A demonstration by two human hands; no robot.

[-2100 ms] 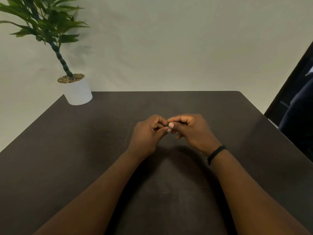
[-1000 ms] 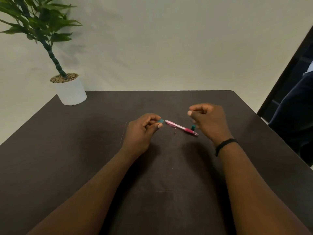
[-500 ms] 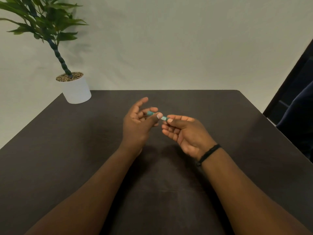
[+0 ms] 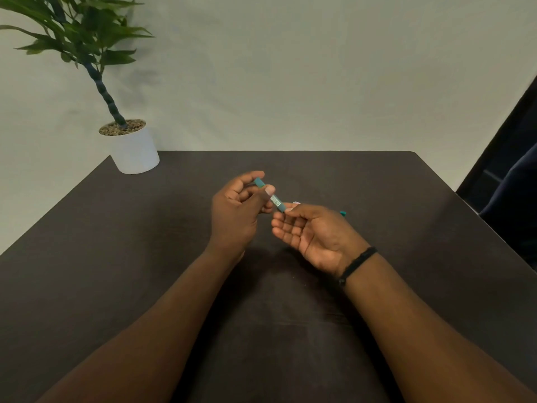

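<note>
My left hand [image 4: 236,212] holds a short teal pen piece [image 4: 275,200] with a white label, pinched between thumb and fingers near its upper end. The piece slants down to the right. My right hand [image 4: 315,232] lies palm up beside it, and its thumb and forefinger pinch the piece's lower tip. Both hands hover just above the middle of the dark table [image 4: 145,257]. A small teal end of another pen part [image 4: 343,213] peeks out on the table behind my right hand; the remainder of that part is hidden.
A green plant in a white pot [image 4: 135,151] stands at the table's far left corner. A pale wall runs behind the table. At the right edge there is a dark frame and dark blue cloth [image 4: 514,199].
A second ago a pink pen lay on the table between my hands. My right hand has since turned palm up and taken the teal piece's tip; it now hides the pink pen.
</note>
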